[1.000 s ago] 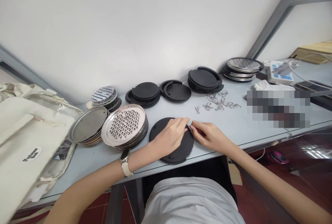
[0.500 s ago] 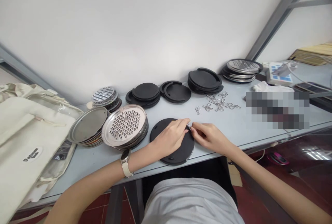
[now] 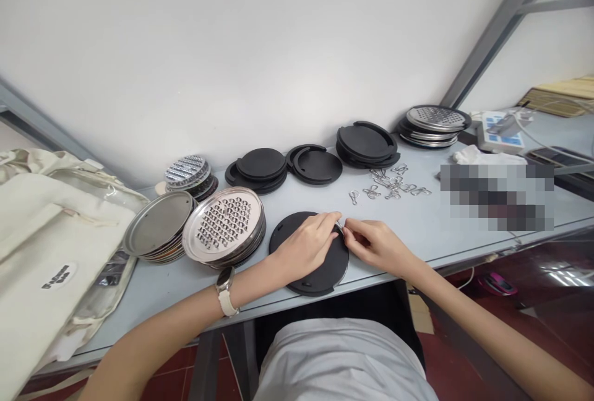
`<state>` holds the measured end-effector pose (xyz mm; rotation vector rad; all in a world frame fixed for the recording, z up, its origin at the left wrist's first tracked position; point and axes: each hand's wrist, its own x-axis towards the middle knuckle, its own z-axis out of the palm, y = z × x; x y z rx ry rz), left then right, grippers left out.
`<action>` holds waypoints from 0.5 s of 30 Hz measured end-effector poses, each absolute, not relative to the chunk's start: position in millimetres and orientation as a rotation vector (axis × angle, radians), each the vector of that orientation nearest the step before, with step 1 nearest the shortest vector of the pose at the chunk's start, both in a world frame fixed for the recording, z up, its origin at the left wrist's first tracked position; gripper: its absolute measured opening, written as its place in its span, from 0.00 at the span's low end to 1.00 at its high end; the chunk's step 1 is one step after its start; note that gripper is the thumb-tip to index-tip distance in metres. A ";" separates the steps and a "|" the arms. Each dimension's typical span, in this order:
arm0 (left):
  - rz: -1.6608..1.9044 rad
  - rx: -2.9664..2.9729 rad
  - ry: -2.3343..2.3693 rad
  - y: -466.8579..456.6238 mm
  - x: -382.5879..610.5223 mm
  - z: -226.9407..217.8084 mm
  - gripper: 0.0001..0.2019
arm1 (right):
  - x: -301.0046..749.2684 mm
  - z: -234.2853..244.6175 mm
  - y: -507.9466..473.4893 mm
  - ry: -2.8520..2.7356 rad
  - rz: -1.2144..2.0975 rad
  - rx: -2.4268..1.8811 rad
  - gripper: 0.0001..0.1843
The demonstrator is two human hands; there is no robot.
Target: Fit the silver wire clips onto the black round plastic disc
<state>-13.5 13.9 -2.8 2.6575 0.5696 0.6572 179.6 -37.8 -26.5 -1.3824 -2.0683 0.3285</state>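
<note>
Disc [image 3: 329,271], round and black, pinned flat under open left hand [image 3: 304,247], steady while right hand [image 3: 377,246] pinches small silver metal clip [image 3: 340,226] at rim.

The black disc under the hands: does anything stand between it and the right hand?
Only a small metal clip, pinched by the right hand at the rim of the black disc. Nothing else visible lies between them.

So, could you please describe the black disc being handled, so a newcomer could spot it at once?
On the pale grey table, find the round perforated steel grater plates. Right of them lies a matte black round disc, apart from the black stacks by the wall, with the left hand resting on it.
</note>
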 end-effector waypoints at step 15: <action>0.631 2.759 0.644 13.3 -12.7 -1.0 0.13 | 181.3 -24.0 -31.7 -2.140 0.461 -1.477 0.13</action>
